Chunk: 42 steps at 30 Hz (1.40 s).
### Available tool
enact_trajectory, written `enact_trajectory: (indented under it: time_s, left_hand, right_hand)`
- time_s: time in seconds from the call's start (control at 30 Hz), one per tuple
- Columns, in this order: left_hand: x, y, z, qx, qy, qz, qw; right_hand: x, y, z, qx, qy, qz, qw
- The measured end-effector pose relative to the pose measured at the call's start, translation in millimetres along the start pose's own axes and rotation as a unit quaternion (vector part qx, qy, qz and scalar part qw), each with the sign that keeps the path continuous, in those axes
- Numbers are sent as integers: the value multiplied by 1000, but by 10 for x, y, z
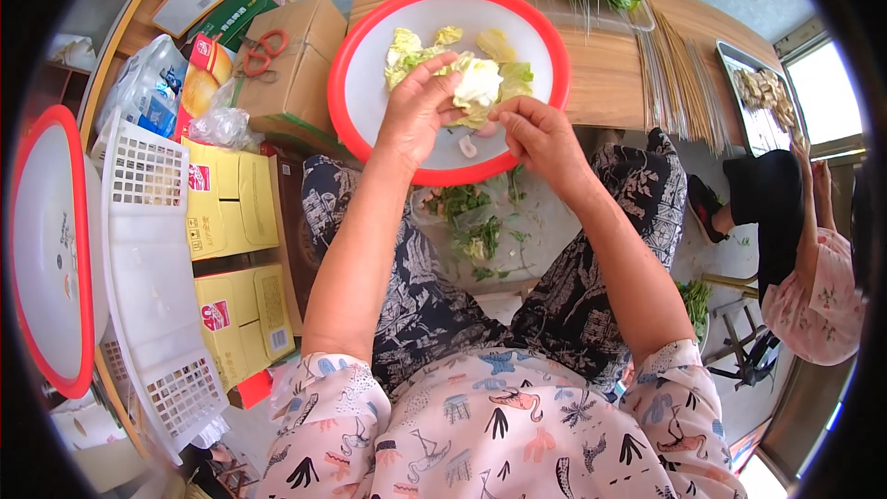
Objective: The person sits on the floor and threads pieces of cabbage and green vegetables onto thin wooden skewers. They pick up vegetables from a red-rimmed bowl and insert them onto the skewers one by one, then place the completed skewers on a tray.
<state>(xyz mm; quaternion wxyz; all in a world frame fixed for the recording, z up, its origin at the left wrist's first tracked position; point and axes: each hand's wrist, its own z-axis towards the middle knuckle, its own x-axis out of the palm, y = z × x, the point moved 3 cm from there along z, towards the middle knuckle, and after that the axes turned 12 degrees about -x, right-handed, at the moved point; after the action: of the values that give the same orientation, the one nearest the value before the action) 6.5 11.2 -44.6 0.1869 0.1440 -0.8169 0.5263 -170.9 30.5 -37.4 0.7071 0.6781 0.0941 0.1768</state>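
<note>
My left hand (423,111) holds pale crumpled cabbage leaves (478,82) between thumb and fingers, over a white basin with a red rim (338,69). My right hand (544,132) is at the lower right edge of those leaves, thumb and forefinger pinched together. Whether something thin is in that pinch cannot be made out. Inside the basin lie more yellow-green cabbage pieces (405,48), a loose leaf (496,46) and a small whitish scrap (468,147) near the front.
Behind, a wooden table (603,76) bears a clear tray (648,19) of skewered greens, many thin skewers (682,76) and a metal tray (724,59). Red-handled scissors (260,62) rest on a cardboard box (305,76). Greens (478,222) lie below the basin. Another person (818,291) sits right.
</note>
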Motion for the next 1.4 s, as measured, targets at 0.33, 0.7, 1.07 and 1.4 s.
enact_trajectory:
  time_s: [0.33,0.7,1.07,1.4]
  left_hand:
    - [-299,-149,257,17,-104,142,984]
    - [-181,215,972,86,-232,605,757]
    - [-285,244,1068,55,-173,718,672]
    - [-306,-109,773,-10,-95,456,885]
  right_hand:
    - [-535,284,-77,-37,-118,38,992]
    - [-704,357,-118,-29,-131,43,990]
    - [-738,341,-111,-31,-125,41,991]
    - [-719,283,-87,-35,-124,68,989]
